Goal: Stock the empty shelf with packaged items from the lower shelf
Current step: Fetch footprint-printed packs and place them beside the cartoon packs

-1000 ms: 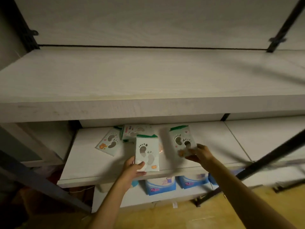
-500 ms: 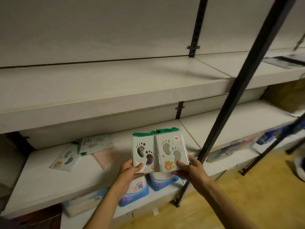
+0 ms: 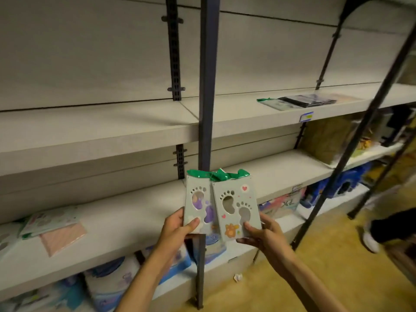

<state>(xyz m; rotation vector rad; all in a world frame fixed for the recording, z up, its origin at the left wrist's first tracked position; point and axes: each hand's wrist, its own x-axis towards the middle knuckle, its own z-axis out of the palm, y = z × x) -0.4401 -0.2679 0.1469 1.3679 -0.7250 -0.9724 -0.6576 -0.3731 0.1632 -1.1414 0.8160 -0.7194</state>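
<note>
On the far left of the lower shelf (image 3: 126,224), a few flat packets (image 3: 50,220) are left lying, one pink. Further right, in front of the dark upright post (image 3: 208,86), two footprint-patterned packets are held upright and side by side, edges overlapping. The left packet (image 3: 198,208) is pinched at its lower edge by the left hand (image 3: 177,229), thumb on the front. The right packet (image 3: 236,208) is pinched at its lower corner by the right hand (image 3: 261,233). Both are judged light, thin and somewhat floppy, with crinkly green tops; a grip low on the stiffer card face should hold. Above and to the right, the upper shelf (image 3: 247,115) is seen mostly bare, with flat packs (image 3: 301,101) lying near its right end.
</note>
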